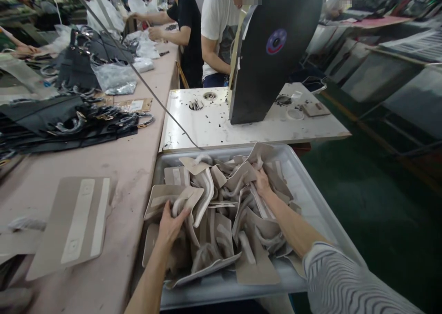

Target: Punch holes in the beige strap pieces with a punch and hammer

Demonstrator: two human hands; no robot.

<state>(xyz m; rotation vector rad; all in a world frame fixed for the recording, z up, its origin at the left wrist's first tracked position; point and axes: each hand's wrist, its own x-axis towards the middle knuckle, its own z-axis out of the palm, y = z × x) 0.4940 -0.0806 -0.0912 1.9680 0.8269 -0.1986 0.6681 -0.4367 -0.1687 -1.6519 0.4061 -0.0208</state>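
A white plastic tub (324, 217) in front of me holds a jumble of beige bag panels (258, 263), several with handles wrapped in pale covering. My left hand (171, 224) is over the left part of the pile, thumb and fingers spread, touching a beige panel with a wrapped handle (177, 207). Deeper in the tub, at the far right of the pile, my right hand (263, 183) has its fingers closed at the edge of an upright beige panel (259, 153). Its fingertips are partly hidden by the panels.
On the pink-covered table (131, 185) at left lie a beige panel with white strips (81, 219) and a stack of black bag pieces (44, 120). Beyond the tub, a tall dark machine (272, 61) stands on a white worktop (207, 125). Co-workers (217, 24) stand behind it.
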